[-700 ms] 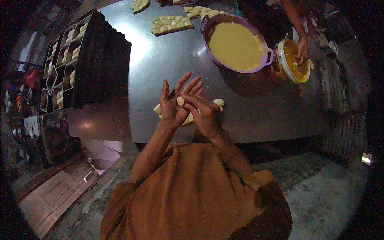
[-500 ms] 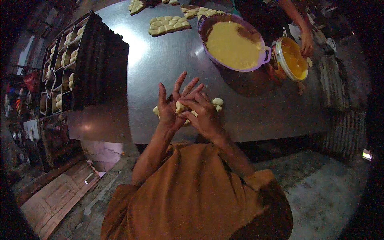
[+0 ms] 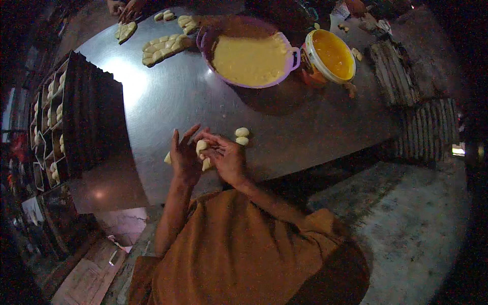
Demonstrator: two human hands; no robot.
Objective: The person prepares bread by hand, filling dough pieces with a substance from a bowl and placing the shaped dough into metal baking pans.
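Note:
Between my two hands, just over the near edge of the metal table, is a small pale dough ball (image 3: 202, 147). My right hand (image 3: 230, 161) has its fingers curled round the ball. My left hand (image 3: 186, 158) is upright beside it, fingers stretched and spread, its palm facing the ball. A dough piece (image 3: 168, 158) shows at the left hand's outer side, and another piece (image 3: 207, 164) lies under the hands, partly hidden. Two dough balls (image 3: 242, 136) sit on the table just beyond my right hand.
Farther back stand a purple basin (image 3: 294, 60) of creamy yellow mix and a bucket (image 3: 311, 57) of orange-yellow contents. Dough clusters (image 3: 163, 49) lie at the far left, near another person's hand (image 3: 133, 10). Stacked dark tins (image 3: 96, 112) holding dough rise on the left.
The view has turned, so the basin and bucket appear farther left. My right fingers have closed more round the dough. The other person's arm beside the bucket is gone from there; hands now show far left.

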